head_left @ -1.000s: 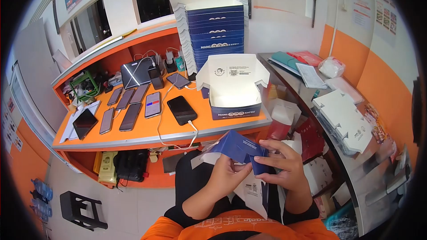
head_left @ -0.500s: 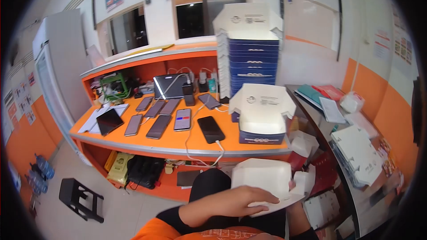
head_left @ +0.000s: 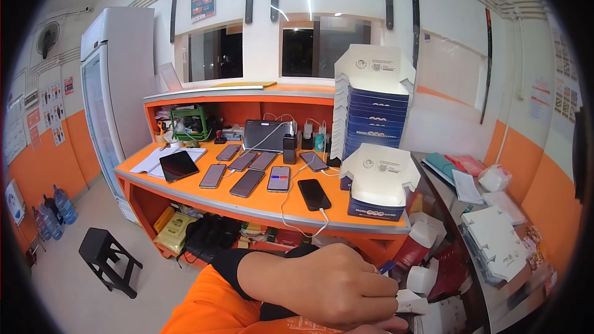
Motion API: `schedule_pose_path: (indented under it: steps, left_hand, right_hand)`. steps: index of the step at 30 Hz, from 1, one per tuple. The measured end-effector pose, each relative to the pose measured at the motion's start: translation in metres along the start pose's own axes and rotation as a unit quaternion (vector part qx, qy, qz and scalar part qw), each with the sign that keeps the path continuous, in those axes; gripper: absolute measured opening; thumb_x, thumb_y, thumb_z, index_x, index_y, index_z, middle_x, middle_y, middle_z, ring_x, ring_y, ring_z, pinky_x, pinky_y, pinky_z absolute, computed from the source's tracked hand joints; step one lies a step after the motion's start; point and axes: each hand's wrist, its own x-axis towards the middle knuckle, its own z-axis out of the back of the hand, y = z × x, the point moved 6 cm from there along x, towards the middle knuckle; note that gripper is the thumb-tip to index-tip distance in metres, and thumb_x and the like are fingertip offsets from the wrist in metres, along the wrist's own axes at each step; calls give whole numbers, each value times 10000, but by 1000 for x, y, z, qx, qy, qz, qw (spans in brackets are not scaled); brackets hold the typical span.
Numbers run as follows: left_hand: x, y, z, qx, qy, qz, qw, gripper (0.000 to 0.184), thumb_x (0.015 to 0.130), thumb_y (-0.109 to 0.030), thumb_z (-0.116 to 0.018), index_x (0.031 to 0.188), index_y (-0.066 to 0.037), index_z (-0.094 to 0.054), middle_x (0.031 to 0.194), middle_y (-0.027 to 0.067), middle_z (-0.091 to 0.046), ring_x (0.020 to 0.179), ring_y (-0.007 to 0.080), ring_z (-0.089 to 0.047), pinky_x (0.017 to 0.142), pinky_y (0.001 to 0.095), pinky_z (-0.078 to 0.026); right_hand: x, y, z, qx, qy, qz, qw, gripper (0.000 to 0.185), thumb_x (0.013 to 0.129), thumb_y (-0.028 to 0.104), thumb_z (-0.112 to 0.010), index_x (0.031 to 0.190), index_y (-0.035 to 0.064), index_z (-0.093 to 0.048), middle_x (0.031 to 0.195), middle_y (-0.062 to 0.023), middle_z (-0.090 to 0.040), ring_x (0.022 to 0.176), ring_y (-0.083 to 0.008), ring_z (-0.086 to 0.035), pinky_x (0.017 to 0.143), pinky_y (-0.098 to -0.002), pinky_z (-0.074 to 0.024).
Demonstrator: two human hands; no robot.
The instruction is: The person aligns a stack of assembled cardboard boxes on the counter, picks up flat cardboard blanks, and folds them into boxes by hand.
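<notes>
My left hand point(head_left: 349, 287) fills the bottom centre, its fingers curled and pointing right. A blue box edge point(head_left: 387, 267) and a white flap point(head_left: 411, 302) show just beyond the fingers; the hand hides most of this paper food box. Below it, part of my right hand point(head_left: 385, 326) shows at the frame's lower edge, its grip hidden. In front, on the orange counter point(head_left: 260, 207), an open blue-and-white food box point(head_left: 377, 201) sits at the right end. Behind it rises a tall stack of nested boxes point(head_left: 374, 114).
Several phones point(head_left: 314, 195) with charging cables, a tablet point(head_left: 179, 166) and a laptop point(head_left: 267, 136) lie on the counter. To the right, a side table holds flat white cartons point(head_left: 495, 244). Loose red-and-white boxes point(head_left: 421, 238) lie between. A black stool point(head_left: 108, 260) stands at left.
The view has tilted up and shifted left. My left hand, earlier lying across the white inside of a box, is now curled higher and closer, covering most of the box.
</notes>
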Motion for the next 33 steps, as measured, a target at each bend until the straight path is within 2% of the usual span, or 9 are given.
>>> schedule_pose_path:
  steps: [5, 7, 9, 13, 15, 18, 24, 28, 33]
  left_hand:
    - [-10, -26, -4, 56, -69, -44, 995, 179, 837, -198, -730, 743, -80, -635, 700, 23, -561, 504, 152, -543, 436, 294, -397]
    - [-10, -34, -2, 57, -63, -26, 996, 205, 870, -219, -717, 754, -79, -624, 710, 29, -545, 524, 160, -557, 450, 303, -412]
    - [-7, -44, 6, 32, -21, 45, 998, 272, 936, -257, -686, 758, -76, -589, 716, 40, -501, 559, 178, -581, 476, 325, -447]
    - [-24, -47, 2, 39, -27, 36, 998, 183, 876, -220, -716, 779, -83, -641, 722, 25, -558, 531, 159, -557, 455, 294, -405]
    - [-34, -43, -4, -11, -49, 70, 996, 244, 932, -243, -682, 779, -71, -602, 711, 37, -502, 553, 171, -575, 480, 312, -444]
    - [-48, -32, -9, -43, -66, 79, 994, 231, 933, -234, -671, 787, -69, -600, 711, 36, -500, 542, 174, -559, 481, 307, -436]
    - [-57, -12, -8, -46, -46, 61, 996, 191, 932, -240, -671, 873, -59, -658, 708, 25, -488, 532, 168, -524, 476, 308, -410]
    - [-68, -5, -4, -35, -109, 34, 993, 139, 855, -214, -734, 808, -100, -672, 744, 16, -595, 534, 153, -544, 459, 282, -387]
    - [-75, 13, -14, -77, 19, 83, 993, 171, 871, -276, -746, 873, -110, -706, 819, 26, -652, 582, 173, -595, 483, 307, -425]
  right_hand:
    - [-7, -2, 6, 16, 21, 0, 1000, 565, 990, 570, -537, 1309, 111, -622, 1237, -125, -690, 1097, -283, -664, 980, -495, -501]
    - [-11, -3, 9, 23, 31, 2, 999, 566, 989, 573, -537, 1307, 113, -625, 1236, -128, -690, 1097, -287, -664, 981, -500, -499]
    - [-17, -5, 12, 29, 38, 1, 999, 568, 988, 576, -536, 1305, 114, -628, 1234, -130, -690, 1098, -291, -664, 981, -504, -498]
    - [-23, -4, 16, 35, 56, 2, 998, 570, 986, 583, -535, 1301, 118, -633, 1231, -136, -691, 1098, -298, -663, 982, -514, -494]
    - [-25, -2, 17, 38, 66, 1, 997, 572, 985, 586, -535, 1298, 119, -636, 1230, -138, -692, 1098, -302, -663, 983, -519, -492]
    - [-27, 2, 17, 39, 92, -11, 995, 574, 984, 592, -534, 1295, 122, -639, 1228, -142, -693, 1098, -307, -663, 984, -526, -490]
    - [-44, 11, 13, 4, 7, 34, 999, 590, 986, 598, -523, 1313, 117, -626, 1247, -152, -684, 1098, -312, -664, 985, -521, -493]
    - [-58, 17, 8, -30, -37, 53, 997, 600, 988, 602, -516, 1324, 114, -617, 1259, -158, -678, 1098, -315, -664, 985, -517, -495]
    - [-80, 47, -19, -134, -88, 126, 979, 614, 991, 606, -508, 1338, 110, -605, 1274, -166, -670, 1097, -318, -665, 986, -512, -498]
